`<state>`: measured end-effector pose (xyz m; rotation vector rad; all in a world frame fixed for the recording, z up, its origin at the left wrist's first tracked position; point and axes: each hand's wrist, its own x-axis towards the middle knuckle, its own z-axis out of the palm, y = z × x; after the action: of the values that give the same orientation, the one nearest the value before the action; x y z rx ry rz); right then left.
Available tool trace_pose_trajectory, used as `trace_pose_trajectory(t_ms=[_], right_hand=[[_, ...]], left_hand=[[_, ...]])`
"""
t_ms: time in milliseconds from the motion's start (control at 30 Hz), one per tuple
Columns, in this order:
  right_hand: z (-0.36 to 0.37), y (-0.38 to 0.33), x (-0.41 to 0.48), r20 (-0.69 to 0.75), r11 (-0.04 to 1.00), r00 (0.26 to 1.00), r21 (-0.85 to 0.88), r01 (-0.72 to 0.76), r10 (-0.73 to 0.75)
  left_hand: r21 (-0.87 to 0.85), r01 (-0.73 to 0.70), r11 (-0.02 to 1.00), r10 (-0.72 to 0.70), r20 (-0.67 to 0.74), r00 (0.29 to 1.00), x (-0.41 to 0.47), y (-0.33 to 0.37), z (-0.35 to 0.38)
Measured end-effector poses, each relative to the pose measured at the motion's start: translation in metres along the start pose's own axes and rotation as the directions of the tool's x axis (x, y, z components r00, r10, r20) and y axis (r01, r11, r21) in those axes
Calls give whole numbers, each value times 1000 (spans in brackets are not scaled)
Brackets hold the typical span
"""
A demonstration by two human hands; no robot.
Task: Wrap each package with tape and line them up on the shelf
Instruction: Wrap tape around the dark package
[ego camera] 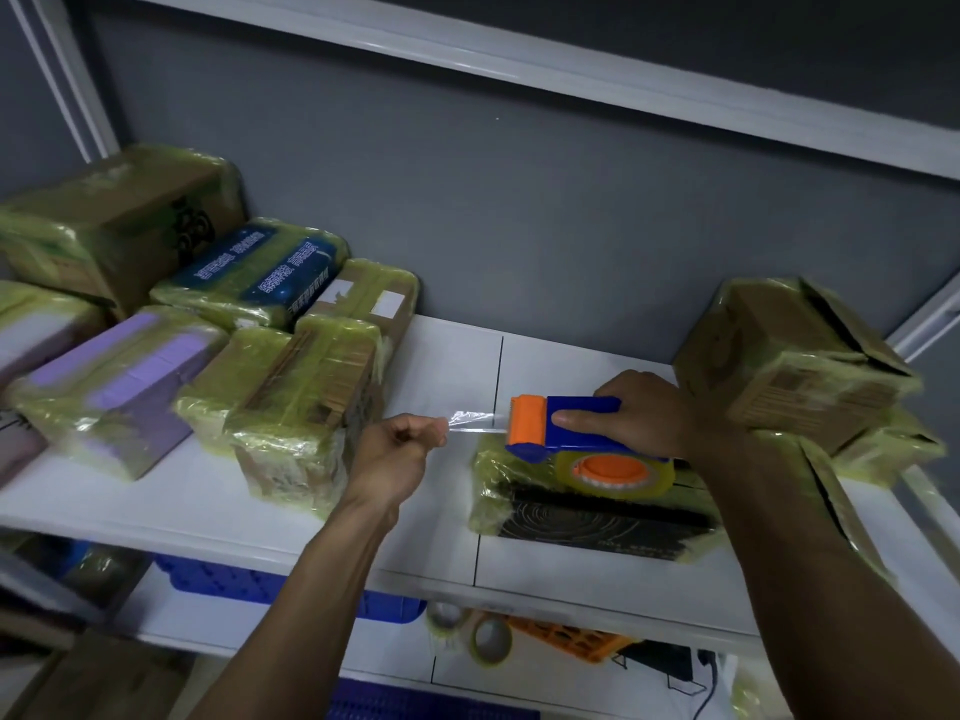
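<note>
— What's your right hand doing?
— My right hand is clamped round the dispenser. The fingers are over the blue handle and the thumb lies flat along its near side. The orange roller end points left.

— And the left?
— My left hand is a closed fist, pinching the end of the strip between thumb and forefinger. The strip runs clear and taut from that pinch to the roller.

— Where's the package you're on?
— The black package lies flat on the shelf, near the front edge, just right of the seam in the boards. Yellowish tape covers its left end and corners. The roll sits over its top; whether it touches, I can't tell. My left hand is off the package, to its left.

— What else is on that shelf?
— To the left is a cluster of wrapped ones. A brown box stands at the back by the wall, with a blue package just beside it. A purple package lies further forward, and a taped box is nearest my left hand. To the right, a cardboard box stands on top of another wrapped 1, blurred, beside my right wrist.

— Below?
— A blue crate, an orange crate, and 2 spare rolls between them.
</note>
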<state>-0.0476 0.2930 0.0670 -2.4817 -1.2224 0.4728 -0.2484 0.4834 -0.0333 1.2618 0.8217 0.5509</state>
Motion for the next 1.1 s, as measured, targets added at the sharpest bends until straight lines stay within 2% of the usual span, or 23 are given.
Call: trace_pose_trajectory(t_ms=[233, 433, 600, 733, 933, 1033, 1100], right_hand=[[-8, -2, 5, -23, 981, 996, -172, -86, 84], [8, -2, 12, -18, 959, 993, -260, -115, 114], [10, -2, 11, -43, 949, 996, -301, -89, 79], [14, 0, 3, -189, 961, 982, -274, -37, -16], [25, -8, -4, -360, 995, 933, -97, -28, -9], [31, -13, -6, -402, 998, 913, -41, 54, -66], [32, -15, -5, -410, 996, 908, -8, 87, -83]], left_hand=[[-38, 102, 994, -104, -45, 994, 9, -35, -9], [-33, 243, 969, -245, -68, 967, 6, -53, -13], [24, 241, 970, -240, -48, 970, -3, -70, -2], [104, 254, 962, -253, -19, 967, 0, -71, 7], [311, 244, 918, -277, 65, 959, 7, -68, 16], [403, 162, 901, -201, 56, 978, 9, -65, 15], [471, 56, 880, -76, 23, 997, 6, -63, 16]])
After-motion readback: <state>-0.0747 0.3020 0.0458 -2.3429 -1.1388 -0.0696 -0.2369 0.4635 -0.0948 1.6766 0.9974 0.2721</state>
